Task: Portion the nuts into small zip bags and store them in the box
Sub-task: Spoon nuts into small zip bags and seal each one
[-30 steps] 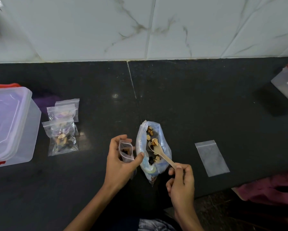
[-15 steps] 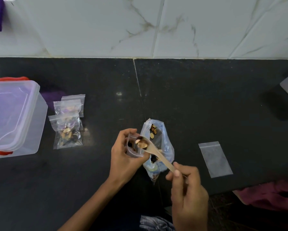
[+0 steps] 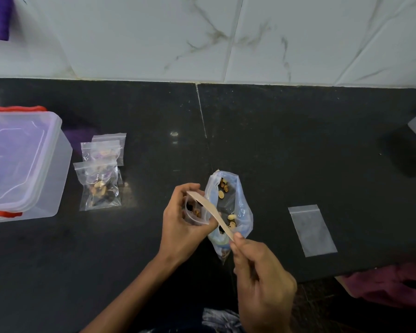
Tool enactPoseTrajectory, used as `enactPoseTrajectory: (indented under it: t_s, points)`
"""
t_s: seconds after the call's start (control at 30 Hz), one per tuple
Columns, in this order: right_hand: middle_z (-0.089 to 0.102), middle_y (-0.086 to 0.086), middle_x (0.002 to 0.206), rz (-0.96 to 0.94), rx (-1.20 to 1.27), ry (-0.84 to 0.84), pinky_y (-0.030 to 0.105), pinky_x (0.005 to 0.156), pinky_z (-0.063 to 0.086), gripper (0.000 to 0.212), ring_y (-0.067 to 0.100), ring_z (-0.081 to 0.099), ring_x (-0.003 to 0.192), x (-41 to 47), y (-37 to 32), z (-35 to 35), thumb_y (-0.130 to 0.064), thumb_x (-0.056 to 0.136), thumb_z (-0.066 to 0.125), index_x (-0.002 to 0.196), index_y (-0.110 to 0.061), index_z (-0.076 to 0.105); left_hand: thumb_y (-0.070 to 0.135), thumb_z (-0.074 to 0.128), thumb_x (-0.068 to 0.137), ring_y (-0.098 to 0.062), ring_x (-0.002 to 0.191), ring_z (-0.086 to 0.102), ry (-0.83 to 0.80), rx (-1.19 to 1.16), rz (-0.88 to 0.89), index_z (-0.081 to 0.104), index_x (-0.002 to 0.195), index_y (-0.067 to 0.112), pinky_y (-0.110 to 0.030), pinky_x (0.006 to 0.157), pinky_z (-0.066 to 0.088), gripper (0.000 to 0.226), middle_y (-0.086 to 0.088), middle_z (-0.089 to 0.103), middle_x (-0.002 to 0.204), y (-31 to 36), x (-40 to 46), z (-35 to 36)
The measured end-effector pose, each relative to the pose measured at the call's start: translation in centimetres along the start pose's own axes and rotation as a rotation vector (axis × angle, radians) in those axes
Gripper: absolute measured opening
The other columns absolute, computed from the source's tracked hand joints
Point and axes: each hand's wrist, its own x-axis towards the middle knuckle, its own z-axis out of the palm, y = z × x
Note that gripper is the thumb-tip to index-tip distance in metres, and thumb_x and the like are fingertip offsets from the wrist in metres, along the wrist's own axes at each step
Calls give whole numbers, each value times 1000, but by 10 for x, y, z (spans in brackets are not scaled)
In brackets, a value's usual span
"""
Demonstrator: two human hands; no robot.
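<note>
Your left hand [image 3: 180, 227] grips a small zip bag [image 3: 193, 212], mouth held open, a few nuts inside. Your right hand [image 3: 262, 282] pinches the wooden spoon [image 3: 211, 213] by its handle end; the bowl sits in the bag mouth. Spoon's long axis runs from your right fingers up-left into the bag. Nut bag [image 3: 231, 210] lies just right of your left hand, on the black counter [image 3: 298, 145]. Empty zip bag [image 3: 312, 230] further right; filled zip bags [image 3: 100, 179] and lidded box [image 3: 22, 162] well left. Marble-tile wall [image 3: 250, 37] behind.

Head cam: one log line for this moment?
left hand: holds zip bag open | right hand: spoon tipped into bag | nut bag: on counter | filled bags: beside box
</note>
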Motion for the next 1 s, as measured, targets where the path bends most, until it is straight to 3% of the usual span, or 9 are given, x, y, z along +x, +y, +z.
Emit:
enactPoseTrajectory:
  t_s: [0.17, 0.3, 0.43, 0.53, 0.73, 0.83, 0.93, 1.0]
  points:
    - [71, -2, 84, 1, 3, 19, 8, 59, 51, 13, -2, 64, 76, -6, 5, 3, -19, 89, 59, 100, -13, 58, 27, 79, 59, -14, 83, 63, 4, -13, 18, 51, 110, 27, -24, 72, 55, 59, 11, 61, 97, 1, 2, -1]
    - [63, -11, 87, 32, 25, 31, 2, 58, 46, 12, -5, 61, 71, -9, 8, 5, -20, 88, 59, 98, -14, 58, 15, 83, 59, -14, 83, 63, 1, -4, 18, 51, 111, 25, -23, 72, 54, 62, 11, 62, 98, -1, 2, 0]
    - [66, -15, 81, 181, 117, 83, 6, 49, 46, 15, -5, 62, 61, -8, 7, 8, -35, 94, 53, 94, -21, 59, 19, 82, 61, -10, 87, 62, 11, -10, 96, 41, 117, 40, -16, 74, 51, 72, 14, 60, 102, 0, 1, 1]
    - [69, -14, 74, 346, 197, 115, 15, 41, 47, 20, -3, 61, 51, -6, 5, 11, -46, 95, 48, 92, -30, 59, 25, 74, 66, -12, 92, 60, 36, 38, 197, 38, 111, 55, -18, 77, 49, 65, 15, 56, 110, -2, 0, 0]
    - [70, -8, 76, 309, 186, 78, 19, 39, 48, 21, -2, 60, 50, -7, 6, 13, -45, 95, 48, 92, -27, 59, 19, 72, 69, -8, 93, 56, -2, 116, 265, 54, 92, 37, -14, 75, 46, 35, 4, 53, 121, -12, 2, -4]
    - [71, -6, 78, 306, 184, 75, 18, 40, 48, 21, -3, 61, 52, -7, 6, 14, -44, 95, 48, 93, -27, 58, 18, 72, 67, -6, 94, 57, 13, 119, 267, 53, 90, 33, -13, 72, 47, 34, 0, 56, 112, -11, 3, -4]
    - [72, -5, 80, 291, 175, 74, 17, 41, 49, 20, -3, 62, 54, -7, 7, 14, -43, 95, 48, 93, -26, 58, 17, 73, 67, -9, 78, 54, 56, 139, 260, 54, 100, 29, -15, 66, 45, 40, 0, 55, 94, -11, 2, -3]
    - [72, -4, 81, 289, 169, 77, 18, 42, 50, 21, -2, 64, 57, -7, 7, 14, -44, 96, 48, 93, -26, 58, 19, 74, 66, -15, 77, 55, 71, 134, 241, 51, 106, 38, -20, 67, 48, 49, 0, 55, 94, -10, 2, -3]
